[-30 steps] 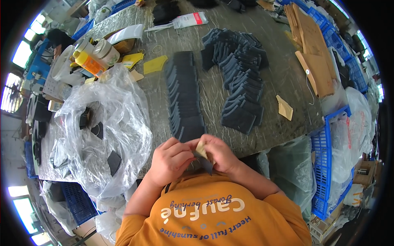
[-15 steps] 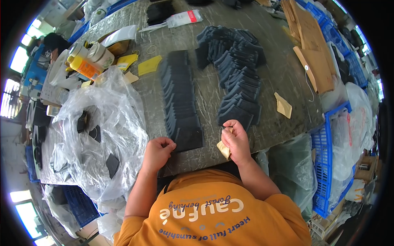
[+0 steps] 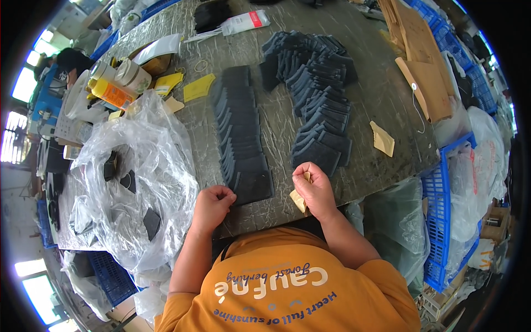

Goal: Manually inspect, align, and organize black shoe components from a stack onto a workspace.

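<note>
Two rows of overlapping dark blue-grey flat pieces, fabric-like, lie on the table: a straight left row point(image 3: 240, 127) and a curving right row point(image 3: 321, 110). My left hand point(image 3: 213, 207) is closed, its thumb and forefinger pinched at the near left corner of the nearest dark piece point(image 3: 254, 185) in the left row. My right hand point(image 3: 315, 191) is closed round a small tan piece point(image 3: 298, 201) that sticks out below the fingers. Its fingertips are just in front of the near end of the right row. What lies inside the palm is hidden.
A crumpled clear plastic bag point(image 3: 138, 171) with dark scraps spreads at left. Behind it stand a yellow bottle point(image 3: 110, 93) and white jars point(image 3: 133, 76). Yellow pieces point(image 3: 199, 87) lie nearby. At right are a tan scrap point(image 3: 381, 139), brown cardboard point(image 3: 426, 88) and a blue crate point(image 3: 437, 221).
The view has shifted slightly. My right hand still holds the tan piece, its fingers turned a little. My left hand stays at the corner of the left row.
</note>
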Motion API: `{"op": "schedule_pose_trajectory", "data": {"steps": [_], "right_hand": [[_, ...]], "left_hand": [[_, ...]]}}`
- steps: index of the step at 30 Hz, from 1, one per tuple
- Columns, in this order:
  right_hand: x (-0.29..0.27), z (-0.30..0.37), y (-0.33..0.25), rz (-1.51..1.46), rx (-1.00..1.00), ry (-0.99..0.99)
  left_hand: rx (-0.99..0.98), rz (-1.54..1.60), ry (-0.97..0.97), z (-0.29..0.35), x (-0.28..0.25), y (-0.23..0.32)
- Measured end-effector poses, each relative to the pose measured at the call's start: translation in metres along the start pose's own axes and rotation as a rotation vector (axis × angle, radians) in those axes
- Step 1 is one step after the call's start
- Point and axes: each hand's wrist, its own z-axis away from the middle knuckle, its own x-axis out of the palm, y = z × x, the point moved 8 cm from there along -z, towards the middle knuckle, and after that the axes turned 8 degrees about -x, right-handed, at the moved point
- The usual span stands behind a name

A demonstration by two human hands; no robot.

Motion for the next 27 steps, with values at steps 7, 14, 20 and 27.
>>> {"op": "schedule_pose_trajectory", "data": {"steps": [7, 14, 20, 27], "right_hand": [[0.032, 0.01, -0.036, 0.627, -0.405, -0.265], [0.072, 0.035, -0.014, 1.484, -0.494, -0.626], [0.074, 0.036, -0.014, 1.616, -0.56, -0.61], [0.061, 0.021, -0.021, 1.221, -0.549, -0.437]], "left_hand": [[-0.011, -0.005, 0.008, 0.001, 0.001, 0.001], [0.033, -0.089, 0.043, -0.004, -0.001, -0.004], [0.164, -0.379, 0.183, 0.002, 0.002, 0.014], [0.46, -0.534, 0.321, 0.02, 0.007, 0.036]]}}
